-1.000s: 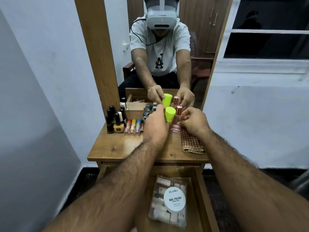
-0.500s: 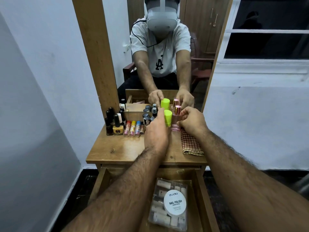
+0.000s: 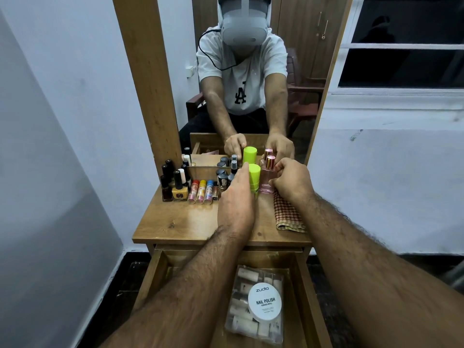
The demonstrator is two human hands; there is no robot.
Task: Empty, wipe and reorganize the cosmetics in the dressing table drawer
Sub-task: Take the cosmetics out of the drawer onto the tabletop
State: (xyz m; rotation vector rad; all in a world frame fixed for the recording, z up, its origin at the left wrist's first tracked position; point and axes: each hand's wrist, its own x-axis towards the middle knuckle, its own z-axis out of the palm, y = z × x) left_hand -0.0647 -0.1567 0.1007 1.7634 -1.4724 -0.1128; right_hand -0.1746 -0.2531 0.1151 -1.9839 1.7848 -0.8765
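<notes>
On the wooden dressing table top (image 3: 180, 222), close to the mirror, stand a neon green bottle (image 3: 254, 177) and a pink glass perfume bottle (image 3: 266, 180) with a rose-gold cap. My left hand (image 3: 236, 200) wraps the green bottle from the left, index finger up along its cap. From the right, my right hand (image 3: 291, 182) pinches the perfume bottle with curled fingers. Below, the open drawer (image 3: 305, 285) holds a clear pack of nail polish remover wipes (image 3: 256, 307).
Nail polish bottles (image 3: 175, 188), three coloured lip balm tubes (image 3: 200, 192) and small dark spray bottles (image 3: 223, 179) line the back left of the top. A folded checked cloth (image 3: 288, 214) lies at the right edge. The mirror (image 3: 251, 96) stands directly behind.
The green bottle has gone from tilted to upright next to the perfume bottle. Both hands stay on their bottles. The view has dipped, showing more of the drawer.
</notes>
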